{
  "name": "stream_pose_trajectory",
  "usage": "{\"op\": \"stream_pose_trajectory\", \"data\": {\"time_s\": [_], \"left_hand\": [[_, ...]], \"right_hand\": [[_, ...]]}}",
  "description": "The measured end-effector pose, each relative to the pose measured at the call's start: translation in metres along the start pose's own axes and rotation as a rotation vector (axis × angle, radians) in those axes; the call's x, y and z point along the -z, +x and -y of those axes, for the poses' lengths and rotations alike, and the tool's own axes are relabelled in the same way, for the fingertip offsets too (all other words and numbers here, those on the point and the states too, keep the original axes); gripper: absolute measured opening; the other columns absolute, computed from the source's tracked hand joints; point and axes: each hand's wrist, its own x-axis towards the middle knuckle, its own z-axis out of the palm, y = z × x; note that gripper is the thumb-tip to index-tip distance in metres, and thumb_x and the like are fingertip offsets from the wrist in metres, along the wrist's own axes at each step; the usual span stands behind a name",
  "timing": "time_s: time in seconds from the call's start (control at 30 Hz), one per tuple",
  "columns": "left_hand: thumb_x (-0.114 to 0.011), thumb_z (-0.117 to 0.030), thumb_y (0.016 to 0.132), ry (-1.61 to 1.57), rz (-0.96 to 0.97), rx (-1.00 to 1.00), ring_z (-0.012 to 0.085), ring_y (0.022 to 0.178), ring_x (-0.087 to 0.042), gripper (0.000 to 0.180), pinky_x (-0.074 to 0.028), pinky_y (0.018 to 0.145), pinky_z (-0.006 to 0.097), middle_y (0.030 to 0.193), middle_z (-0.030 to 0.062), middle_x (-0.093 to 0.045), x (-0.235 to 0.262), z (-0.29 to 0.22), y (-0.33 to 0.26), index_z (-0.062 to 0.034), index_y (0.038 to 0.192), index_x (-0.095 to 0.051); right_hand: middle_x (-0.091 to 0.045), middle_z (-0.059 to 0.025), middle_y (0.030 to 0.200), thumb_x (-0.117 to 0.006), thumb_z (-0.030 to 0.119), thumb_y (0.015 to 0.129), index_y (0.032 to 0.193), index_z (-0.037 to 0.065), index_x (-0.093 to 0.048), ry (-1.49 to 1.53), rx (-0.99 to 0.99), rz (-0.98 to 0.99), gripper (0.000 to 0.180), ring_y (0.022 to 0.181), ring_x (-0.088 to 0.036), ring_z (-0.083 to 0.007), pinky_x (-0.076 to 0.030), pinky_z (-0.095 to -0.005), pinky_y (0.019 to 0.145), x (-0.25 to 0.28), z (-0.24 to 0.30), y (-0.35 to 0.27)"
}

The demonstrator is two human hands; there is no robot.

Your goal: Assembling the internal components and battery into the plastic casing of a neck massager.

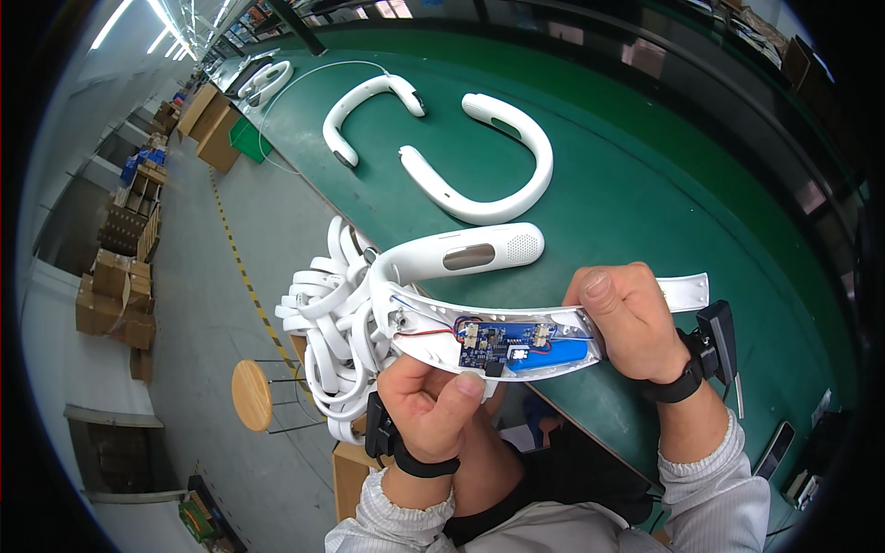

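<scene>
A white U-shaped neckband device (419, 259) is held above the near edge of the table, its lower arm opened up. Inside that arm are a blue circuit board (479, 346), a blue battery (564, 354) and thin red and blue wires. My left hand (431, 405) pinches the lower rim of the opened housing near the board. At its right end, my right hand (629, 321) is closed on the housing, thumb on top. A white curved strip (684, 293) juts out beyond the right hand; how it is gripped is hidden. Both wrists wear black straps with small devices.
Two white neckbands, one smaller (367, 90) and one larger (535, 175), lie on the green table (636, 194). A heap of white neckbands (336, 323) sits at the table's left edge. A round wooden stool (251, 394) stands left; a phone (774, 450) lies right.
</scene>
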Motion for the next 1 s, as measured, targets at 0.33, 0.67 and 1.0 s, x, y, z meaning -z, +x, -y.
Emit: {"op": "stream_pose_trajectory", "data": {"time_s": [0.33, 0.67, 1.0], "left_hand": [[-0.078, -0.019, 0.084, 0.0, -0.009, -0.013, 0.0157, 0.096, -0.064, 0.043, -0.05, 0.09, 0.03, 0.106, 0.012, -0.069, 0.0006, 0.0017, 0.0003, 0.0105, 0.112, -0.063], [-0.078, -0.021, 0.084, -0.004, -0.011, -0.015, 0.016, 0.095, -0.065, 0.045, -0.051, 0.089, 0.03, 0.105, 0.0121, -0.069, 0.0019, 0.0029, 0.0004, 0.0108, 0.111, -0.063], [-0.078, -0.023, 0.085, -0.018, -0.019, -0.051, 0.0177, 0.099, -0.064, 0.048, -0.049, 0.092, 0.032, 0.108, 0.0137, -0.068, 0.0024, 0.0069, 0.0025, 0.0123, 0.113, -0.063]], "right_hand": [[-0.046, -0.0007, 0.053, -0.043, 0.051, 0.105, 0.064, 0.0, -0.051, 0.043, -0.031, 0.013, 0.066, 0.054, -0.041, -0.0089, -0.034, -0.0299, 0.047, -0.0014, -0.0013, 0.0], [-0.052, 0.0008, 0.059, -0.039, 0.049, 0.106, 0.073, -0.002, -0.064, 0.029, -0.069, 0.075, 0.066, 0.056, -0.044, -0.0067, -0.035, -0.0261, 0.05, 0.0023, -0.0016, -0.0015], [-0.052, 0.0011, 0.059, -0.038, 0.049, 0.107, 0.073, -0.001, -0.063, 0.023, -0.091, 0.077, 0.066, 0.056, -0.044, -0.0066, -0.035, -0.026, 0.051, 0.0002, 0.0012, -0.0011]]}}
